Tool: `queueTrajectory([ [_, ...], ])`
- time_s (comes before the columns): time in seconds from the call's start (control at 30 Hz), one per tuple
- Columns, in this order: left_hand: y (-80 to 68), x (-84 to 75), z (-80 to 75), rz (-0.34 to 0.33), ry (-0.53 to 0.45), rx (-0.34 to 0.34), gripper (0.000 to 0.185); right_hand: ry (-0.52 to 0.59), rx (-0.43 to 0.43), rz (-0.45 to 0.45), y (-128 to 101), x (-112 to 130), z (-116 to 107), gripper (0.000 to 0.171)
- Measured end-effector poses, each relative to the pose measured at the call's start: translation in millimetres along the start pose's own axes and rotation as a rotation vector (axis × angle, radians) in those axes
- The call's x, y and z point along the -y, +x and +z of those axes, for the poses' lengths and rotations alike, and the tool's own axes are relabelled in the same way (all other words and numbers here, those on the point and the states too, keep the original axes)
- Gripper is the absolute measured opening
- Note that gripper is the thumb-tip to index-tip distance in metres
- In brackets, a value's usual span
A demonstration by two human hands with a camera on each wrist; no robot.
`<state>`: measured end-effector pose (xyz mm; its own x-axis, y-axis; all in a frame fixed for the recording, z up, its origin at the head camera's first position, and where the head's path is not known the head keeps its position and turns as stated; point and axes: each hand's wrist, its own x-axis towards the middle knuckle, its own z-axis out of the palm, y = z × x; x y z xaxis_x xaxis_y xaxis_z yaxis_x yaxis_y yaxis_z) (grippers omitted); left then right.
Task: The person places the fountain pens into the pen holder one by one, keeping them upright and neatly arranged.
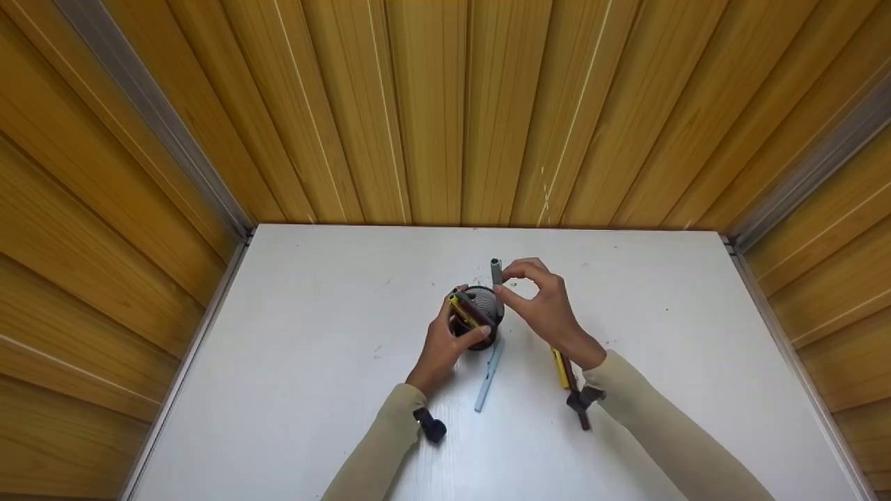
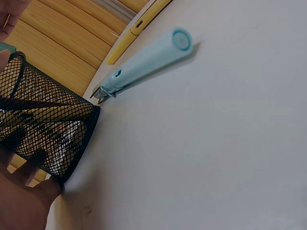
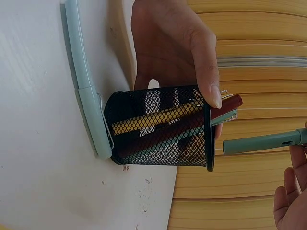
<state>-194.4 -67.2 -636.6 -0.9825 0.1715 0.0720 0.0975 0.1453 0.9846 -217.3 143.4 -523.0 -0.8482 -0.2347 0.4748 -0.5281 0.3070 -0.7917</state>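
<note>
My left hand [image 1: 440, 348] grips a black mesh pen holder [image 3: 192, 155] around its side, thumb at the rim. Inside stand a yellow pen [image 3: 158, 120], a dark red pen [image 3: 229, 106] and a green pen [image 3: 224, 118], leaning together toward one side of the rim. My right hand [image 1: 553, 313] pinches another green pen [image 1: 495, 273] between thumb and fingers. In the right wrist view this pen's lower end is just above the holder's mouth, apart from it. A light blue pen [image 1: 489, 379] lies on the table beside the holder's base.
Under the right forearm lie another yellow pen [image 1: 560, 369] and another dark red pen [image 1: 583, 419], partly covered by the wrist and its camera. The white table [image 1: 306, 334] is bordered by wood-look panels [image 1: 431, 111] at the back and both sides.
</note>
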Motion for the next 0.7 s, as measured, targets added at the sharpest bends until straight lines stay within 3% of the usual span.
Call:
queueTrajectory([
  [0.33, -1.2, -0.6, 0.3, -0.01, 0.022, -0.003, 0.087, 0.016, 0.019, 0.022, -2, -4, 11, 0.019],
  [0.7, 0.6, 2.4, -0.1, 0.027, 0.005, 0.009, 0.084, -0.018, 0.055, 0.047, -13, -24, 21, 0.018],
])
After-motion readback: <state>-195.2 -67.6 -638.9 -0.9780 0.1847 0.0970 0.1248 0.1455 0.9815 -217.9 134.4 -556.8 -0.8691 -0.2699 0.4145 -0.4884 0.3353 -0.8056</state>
